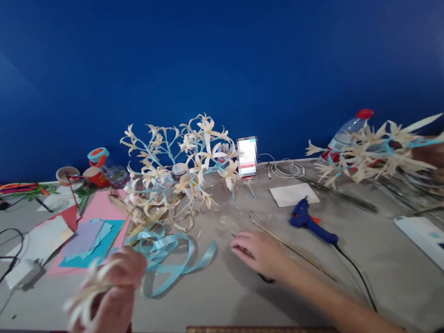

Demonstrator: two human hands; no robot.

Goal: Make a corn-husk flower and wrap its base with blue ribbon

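- At near left, our left hand [105, 320] holds pale curled petals [107, 270], left of the blue ribbon [208, 254].
- Near centre, our right hand [265, 255] curls its fingers low over the table [212, 301]; whether it grips anything, we can't tell.
- We'd keep the grip light; petals likely crease.
- They look cream, strip-like, motion-blurred.

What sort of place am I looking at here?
Probably a craft workspace, at a table by a blue wall. A blue glue gun, loops of light blue ribbon and handmade-looking pale flowers suggest it.
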